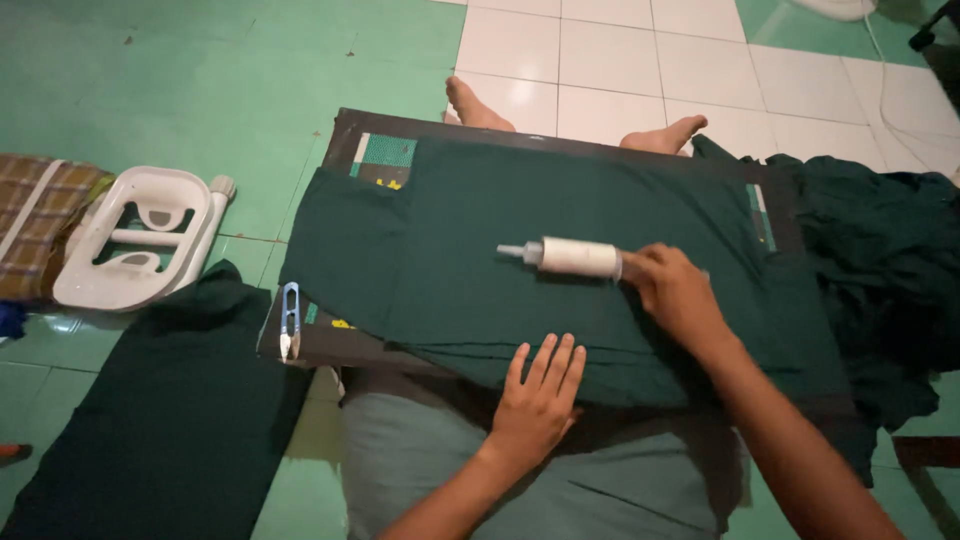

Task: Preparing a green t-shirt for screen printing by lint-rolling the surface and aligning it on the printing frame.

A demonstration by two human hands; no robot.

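A dark green cloth (pixel 480 290) lies spread over a black board (pixel 345 130) resting on my lap. My right hand (pixel 675 292) grips the handle of a white lint roller (pixel 570 257), whose roll lies on the cloth near its middle. My left hand (pixel 538 395) presses flat on the cloth's near edge, fingers spread. My bare feet (pixel 475 105) stick out past the board's far edge.
Small blue-handled thread snips (pixel 290 320) lie on the board's left corner. A white plastic stool (pixel 135 235) lies overturned on the green floor at left, next to a checked cloth (pixel 35 215). More dark green cloth is on the floor at lower left (pixel 170 420) and piled at right (pixel 885 270).
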